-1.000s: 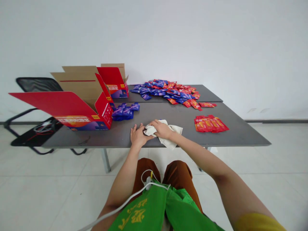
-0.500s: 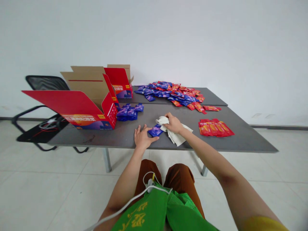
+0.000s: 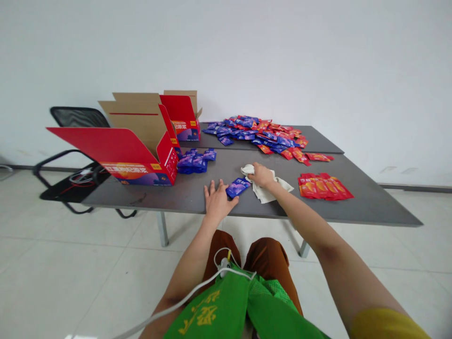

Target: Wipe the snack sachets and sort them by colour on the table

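A blue-purple packet [image 3: 238, 187] lies flat on the grey table [image 3: 190, 197] between my two hands. My left hand [image 3: 216, 201] rests on the tabletop with its fingers spread, its thumb and fingertips at the packet's left edge. Bunched under the fingers of my right hand [image 3: 262, 176] is a white cloth [image 3: 267, 193], just right of the packet, its loose part spread toward the table's front edge. A small stack of blue packets [image 3: 193, 163] stands to the left, and a row of red packets [image 3: 323, 187] lies on the right.
Two open red cartons [image 3: 165, 162] [image 3: 187, 129] with raised flaps stand on the left. A large mixed heap of blue and red packets [image 3: 257, 134] lies at the back. Beyond the table's left end is a black chair [image 3: 79, 117] with cables on its seat.
My right hand and the cloth have drawn slightly right off the blue packet, uncovering more of it. The whole view has shifted a little.
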A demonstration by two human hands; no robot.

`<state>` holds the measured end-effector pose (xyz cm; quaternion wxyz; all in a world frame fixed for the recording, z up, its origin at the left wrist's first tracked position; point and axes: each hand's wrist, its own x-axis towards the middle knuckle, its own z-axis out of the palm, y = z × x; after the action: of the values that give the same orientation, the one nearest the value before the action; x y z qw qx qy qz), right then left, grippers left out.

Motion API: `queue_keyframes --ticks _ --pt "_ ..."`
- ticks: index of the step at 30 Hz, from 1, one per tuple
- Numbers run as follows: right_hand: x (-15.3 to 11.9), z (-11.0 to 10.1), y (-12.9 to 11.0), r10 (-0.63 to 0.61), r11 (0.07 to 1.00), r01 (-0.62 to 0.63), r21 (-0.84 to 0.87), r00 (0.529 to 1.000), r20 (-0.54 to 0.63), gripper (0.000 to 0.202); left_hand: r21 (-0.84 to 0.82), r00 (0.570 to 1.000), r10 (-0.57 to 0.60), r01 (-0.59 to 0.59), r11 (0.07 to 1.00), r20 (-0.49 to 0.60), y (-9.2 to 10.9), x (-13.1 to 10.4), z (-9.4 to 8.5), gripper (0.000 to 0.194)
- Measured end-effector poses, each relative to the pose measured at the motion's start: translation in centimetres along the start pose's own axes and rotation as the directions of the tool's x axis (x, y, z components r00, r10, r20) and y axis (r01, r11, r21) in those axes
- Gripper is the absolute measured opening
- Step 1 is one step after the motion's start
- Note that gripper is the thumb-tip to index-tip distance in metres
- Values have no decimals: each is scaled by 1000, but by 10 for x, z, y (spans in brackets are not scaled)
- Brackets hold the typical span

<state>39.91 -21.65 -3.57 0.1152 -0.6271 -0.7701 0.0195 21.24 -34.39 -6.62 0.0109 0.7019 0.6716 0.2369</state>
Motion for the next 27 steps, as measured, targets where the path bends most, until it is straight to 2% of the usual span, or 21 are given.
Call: queue_keyframes --ticks 3,6,9,12,14,17,19,21,22,24,27 --pt "1 -2 29 42 994 -35 105 997 -65 38 11 996 59 -59 998 -60 6 -3 -1 51" --pt "-13 -6 37 -41 941 103 321 980 -194 33 -73 991 39 -49 996 -125 7 -7 0 41" --pt "-33 -14 22 -112 796 280 537 940 -323 30 -186 977 -142 112 976 -160 2 -8 1 44" --pt "-52 -27 -9 -197 645 405 648 907 -372 31 -388 940 -295 211 897 -170 -6 -2 1 42" --pt "-62 -32 -32 -285 576 466 671 884 -369 30 -620 921 -374 232 750 -108 -14 5 -2 38" --pt "-69 -28 -62 -429 516 552 655 829 -360 31 -894 891 -439 288 343 119 -27 16 -9 32" --pt "-69 -16 -76 -493 529 579 620 805 -331 33 -928 877 -370 362 92 306 -35 20 -16 29" --pt "-67 -3 -86 -519 593 572 566 810 -275 35 -889 861 -231 456 -43 453 -44 22 -24 27" --pt "-66 2 -89 -518 636 558 533 821 -241 36 -866 850 -164 497 -66 500 -47 22 -27 25" --pt "-61 10 -91 -484 733 504 456 858 -171 37 -829 827 -63 557 -50 559 -53 23 -33 21" --pt "-47 13 -84 -342 887 345 306 937 -63 33 -793 793 -5 609 5 609 -57 23 -38 20"
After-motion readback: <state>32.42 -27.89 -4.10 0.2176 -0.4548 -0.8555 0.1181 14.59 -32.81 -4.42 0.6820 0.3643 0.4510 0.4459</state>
